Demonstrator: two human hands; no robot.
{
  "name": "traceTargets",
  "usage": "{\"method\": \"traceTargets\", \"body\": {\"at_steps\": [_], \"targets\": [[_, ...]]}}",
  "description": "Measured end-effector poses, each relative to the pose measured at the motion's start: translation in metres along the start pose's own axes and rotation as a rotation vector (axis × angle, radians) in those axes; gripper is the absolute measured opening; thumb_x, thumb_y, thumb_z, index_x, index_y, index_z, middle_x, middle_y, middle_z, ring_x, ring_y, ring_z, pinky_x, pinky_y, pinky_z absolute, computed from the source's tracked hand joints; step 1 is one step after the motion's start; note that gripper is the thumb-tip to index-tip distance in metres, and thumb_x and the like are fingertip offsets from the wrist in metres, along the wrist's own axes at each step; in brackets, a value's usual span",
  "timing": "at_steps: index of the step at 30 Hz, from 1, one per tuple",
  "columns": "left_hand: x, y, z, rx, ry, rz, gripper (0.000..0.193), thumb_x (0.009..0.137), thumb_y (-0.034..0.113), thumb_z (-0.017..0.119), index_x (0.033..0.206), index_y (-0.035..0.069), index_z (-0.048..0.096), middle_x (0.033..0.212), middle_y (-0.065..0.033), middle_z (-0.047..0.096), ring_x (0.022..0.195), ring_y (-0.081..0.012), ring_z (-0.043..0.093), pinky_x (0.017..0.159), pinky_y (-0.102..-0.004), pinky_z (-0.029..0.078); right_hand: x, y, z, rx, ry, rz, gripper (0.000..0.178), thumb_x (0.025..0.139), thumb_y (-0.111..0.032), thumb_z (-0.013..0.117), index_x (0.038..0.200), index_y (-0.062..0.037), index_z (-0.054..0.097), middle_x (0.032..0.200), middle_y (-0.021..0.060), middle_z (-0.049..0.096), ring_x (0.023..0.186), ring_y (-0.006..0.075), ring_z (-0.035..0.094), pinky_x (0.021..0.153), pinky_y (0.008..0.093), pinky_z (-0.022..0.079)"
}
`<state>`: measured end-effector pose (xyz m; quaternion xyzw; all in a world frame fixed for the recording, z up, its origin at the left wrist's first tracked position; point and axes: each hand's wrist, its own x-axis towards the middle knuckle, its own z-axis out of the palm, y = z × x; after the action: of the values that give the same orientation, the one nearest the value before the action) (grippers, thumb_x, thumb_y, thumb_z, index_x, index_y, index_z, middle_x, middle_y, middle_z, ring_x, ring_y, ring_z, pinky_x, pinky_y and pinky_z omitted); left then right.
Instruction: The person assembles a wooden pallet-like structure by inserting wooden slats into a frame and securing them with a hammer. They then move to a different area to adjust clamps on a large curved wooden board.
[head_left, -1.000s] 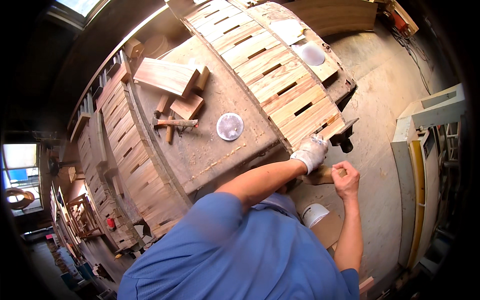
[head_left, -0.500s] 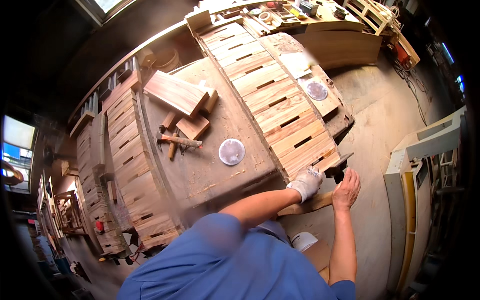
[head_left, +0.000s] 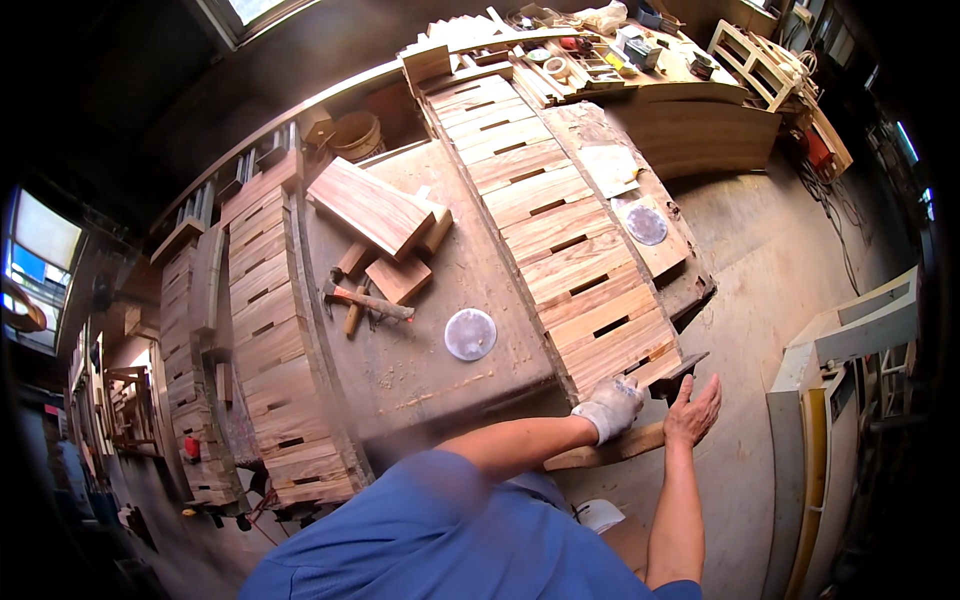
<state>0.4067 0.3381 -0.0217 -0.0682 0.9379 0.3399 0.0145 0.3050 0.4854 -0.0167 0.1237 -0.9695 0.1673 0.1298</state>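
My left hand (head_left: 610, 408), in a pale work glove, lies at the near end of a long row of slotted wooden blocks (head_left: 570, 262). Its fingers are curled, and whatever lies under them is hidden. Just to the right, my bare right hand (head_left: 692, 412) is open with fingers stretched out, holding nothing. A dark flat piece (head_left: 682, 374) sits at the row's near corner, close above the right fingertips. Below both hands runs a curved wooden bar (head_left: 605, 450), partly covered by my left wrist.
Left of the row, the worktable (head_left: 430, 360) carries a hammer (head_left: 372, 300), stacked wooden blocks (head_left: 375, 205) and a round pale disc (head_left: 470, 334). Another slotted row (head_left: 270, 320) stands farther left. A grey frame (head_left: 800, 400) is at the right, with cables (head_left: 835, 215) on the floor beyond.
The view has shifted, so the bench sits lower in the picture. My right hand has turned outward and its fingers have spread. The left stays at the row's near end.
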Motion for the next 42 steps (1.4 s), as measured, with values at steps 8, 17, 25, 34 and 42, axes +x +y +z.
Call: {"method": "traceTargets", "body": {"at_steps": [8,17,25,34,42], "targets": [[-0.001,0.000,-0.002,-0.009,0.000,0.008,0.018,0.083,0.019,0.061,0.089,0.004,0.068,0.099,-0.0197,0.065,0.096,-0.0367,0.064,0.083,-0.0467,0.052,0.010,0.016,0.019,0.073,0.050,0.007,0.080,0.099,-0.060,0.044,0.146,0.0040,0.037,0.143,0.0285,0.047,0.132,0.0434,0.044,0.112,0.0490,0.033],[0.000,-0.002,-0.001,0.022,-0.030,0.011,0.019,0.086,0.021,0.060,0.091,0.005,0.069,0.098,-0.0192,0.065,0.094,-0.0375,0.064,0.083,-0.0472,0.052,0.018,0.026,0.032,0.171,0.047,0.092,0.082,0.098,-0.062,0.045,0.147,0.0032,0.036,0.141,0.0301,0.048,0.132,0.0443,0.044,0.111,0.0492,0.034],[0.002,-0.004,0.005,0.024,-0.052,0.010,0.022,0.090,0.024,0.059,0.093,0.005,0.069,0.098,-0.0186,0.065,0.096,-0.0367,0.063,0.084,-0.0470,0.052,0.020,0.046,0.054,0.225,0.120,0.104,0.076,0.100,-0.059,0.044,0.145,0.0015,0.040,0.140,0.0295,0.050,0.129,0.0438,0.048,0.110,0.0470,0.036],[0.002,-0.004,0.008,0.021,-0.002,0.002,0.019,0.088,0.022,0.060,0.092,0.005,0.068,0.096,-0.0178,0.064,0.093,-0.0366,0.063,0.080,-0.0476,0.052,0.021,0.059,0.072,0.319,0.112,0.143,0.071,0.101,-0.053,0.045,0.145,0.0037,0.040,0.139,0.0311,0.050,0.128,0.0443,0.049,0.109,0.0469,0.038],[0.000,-0.004,0.007,-0.021,-0.017,-0.018,0.018,0.086,0.019,0.060,0.093,0.003,0.067,0.098,-0.0204,0.064,0.099,-0.0386,0.061,0.083,-0.0478,0.052,0.022,0.057,0.075,0.363,0.055,0.247,0.070,0.102,-0.050,0.047,0.144,0.0055,0.041,0.138,0.0301,0.052,0.128,0.0438,0.050,0.109,0.0458,0.039]]}}
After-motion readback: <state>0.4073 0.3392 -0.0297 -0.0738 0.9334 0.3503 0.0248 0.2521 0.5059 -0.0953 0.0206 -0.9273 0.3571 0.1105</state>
